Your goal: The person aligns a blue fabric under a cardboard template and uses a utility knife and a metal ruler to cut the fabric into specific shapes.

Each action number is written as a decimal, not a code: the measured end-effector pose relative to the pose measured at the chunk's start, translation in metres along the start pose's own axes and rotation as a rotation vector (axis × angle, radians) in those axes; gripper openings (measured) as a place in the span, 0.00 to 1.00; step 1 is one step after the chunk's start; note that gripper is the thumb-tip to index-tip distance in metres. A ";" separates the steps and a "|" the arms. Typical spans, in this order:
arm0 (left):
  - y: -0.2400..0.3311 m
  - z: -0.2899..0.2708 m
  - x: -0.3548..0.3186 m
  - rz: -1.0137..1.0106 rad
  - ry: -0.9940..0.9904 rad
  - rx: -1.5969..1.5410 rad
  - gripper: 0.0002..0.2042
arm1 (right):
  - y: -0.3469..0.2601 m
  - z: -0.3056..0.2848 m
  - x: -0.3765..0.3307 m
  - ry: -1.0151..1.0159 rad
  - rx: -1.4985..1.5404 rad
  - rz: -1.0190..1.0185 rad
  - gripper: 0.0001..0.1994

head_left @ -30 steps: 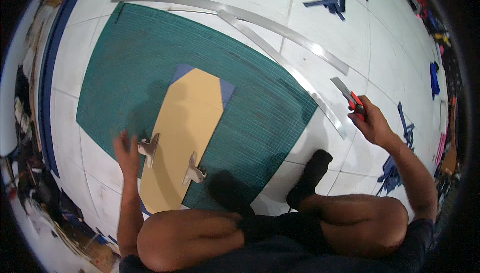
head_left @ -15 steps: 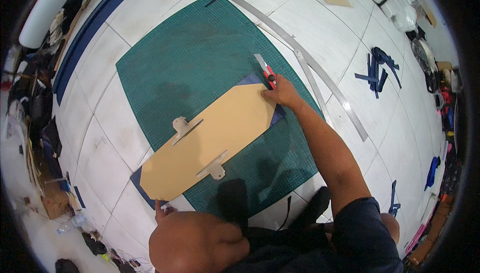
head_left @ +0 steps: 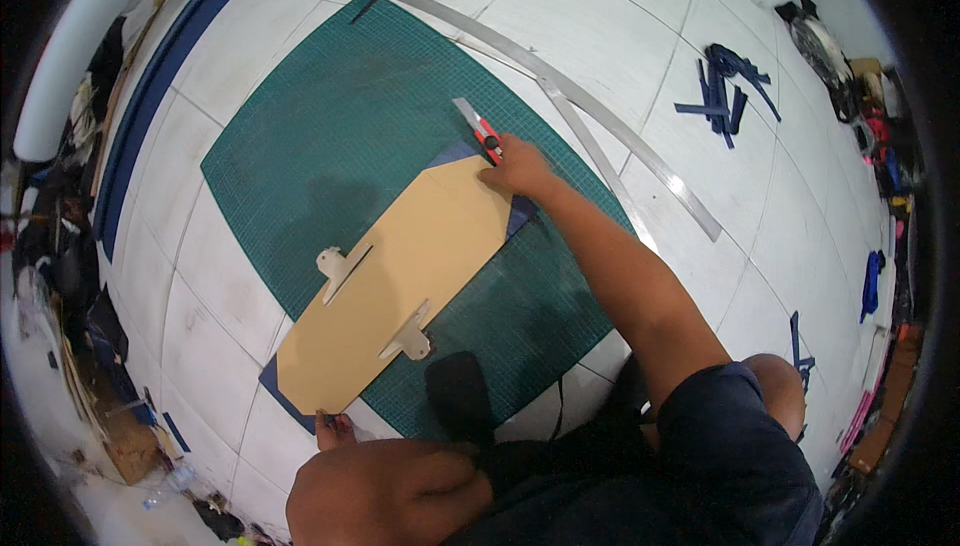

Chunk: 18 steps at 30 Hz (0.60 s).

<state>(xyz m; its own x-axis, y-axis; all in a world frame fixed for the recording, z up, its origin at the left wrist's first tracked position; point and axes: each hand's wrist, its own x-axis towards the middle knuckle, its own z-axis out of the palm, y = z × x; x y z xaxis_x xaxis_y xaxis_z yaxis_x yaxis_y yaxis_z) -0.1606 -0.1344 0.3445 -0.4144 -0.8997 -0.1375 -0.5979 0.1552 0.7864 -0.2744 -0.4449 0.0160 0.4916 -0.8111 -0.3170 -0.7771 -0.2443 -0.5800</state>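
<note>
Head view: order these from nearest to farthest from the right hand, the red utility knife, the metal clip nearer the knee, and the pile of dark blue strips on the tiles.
From the right hand:
1. Red utility knife: in its grip, at the template's far end.
2. Dark blue strips: far right, on the white tiles.
3. Metal clip: near end of the tan template, by the knee.

One green cutting mat (head_left: 330,136) lies on the tiled floor (head_left: 620,26). One tan cardboard template (head_left: 400,281) sits on it, with two small metal weights (head_left: 335,266) (head_left: 410,336). One red utility knife (head_left: 480,129). Two long metal rulers (head_left: 530,66) (head_left: 590,151). One heap of dark blue strips (head_left: 725,86) toward the floor's far right corner.
</note>
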 end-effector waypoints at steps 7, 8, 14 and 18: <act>0.001 -0.001 0.007 -0.041 -0.111 0.071 0.12 | 0.008 0.001 -0.003 -0.037 0.063 0.058 0.36; -0.003 0.001 0.004 -0.027 -0.090 0.059 0.12 | 0.007 -0.002 -0.003 -0.043 0.067 0.060 0.36; -0.165 0.059 -0.099 -0.559 0.530 -0.054 0.20 | -0.003 -0.002 -0.003 -0.045 0.066 0.030 0.33; -0.323 0.105 -0.186 -0.959 0.798 0.146 0.30 | -0.002 0.012 0.001 -0.006 0.086 0.025 0.29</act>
<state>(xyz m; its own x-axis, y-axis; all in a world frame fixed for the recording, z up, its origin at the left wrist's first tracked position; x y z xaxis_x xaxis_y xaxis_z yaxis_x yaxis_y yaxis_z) 0.0374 0.0254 0.0533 0.7279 -0.6632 -0.1742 -0.5199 -0.6994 0.4904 -0.2678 -0.4387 0.0075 0.4752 -0.8130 -0.3364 -0.7524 -0.1772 -0.6345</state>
